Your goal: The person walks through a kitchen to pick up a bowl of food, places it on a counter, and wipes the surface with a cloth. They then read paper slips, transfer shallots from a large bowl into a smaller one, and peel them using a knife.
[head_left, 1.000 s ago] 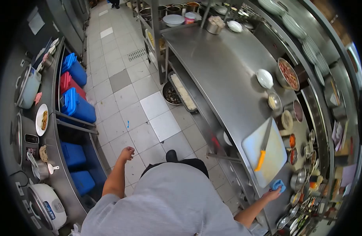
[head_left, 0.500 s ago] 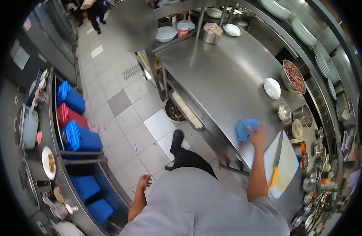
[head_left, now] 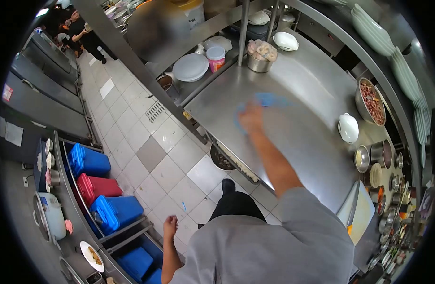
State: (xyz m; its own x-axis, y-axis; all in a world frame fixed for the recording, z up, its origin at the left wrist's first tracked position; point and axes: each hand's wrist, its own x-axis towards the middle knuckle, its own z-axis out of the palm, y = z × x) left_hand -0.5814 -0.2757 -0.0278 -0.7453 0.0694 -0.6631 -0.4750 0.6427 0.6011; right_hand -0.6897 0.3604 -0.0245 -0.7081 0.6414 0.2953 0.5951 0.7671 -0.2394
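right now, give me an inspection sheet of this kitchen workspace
surface: steel counter, bare metal around the wiping spot
job's things: blue cloth, blurred, pressed flat on the counter
clutter: white lidded bowl, pan of chopped red food, metal bowl of pale food, small metal pots along the right edge, cutting board
grips: right hand on the cloth; left hand free, loosely curled over the floor
cables: nothing seen
surroundings: tiled floor, blue and red bins, white plates racked at right, people standing far down the aisle
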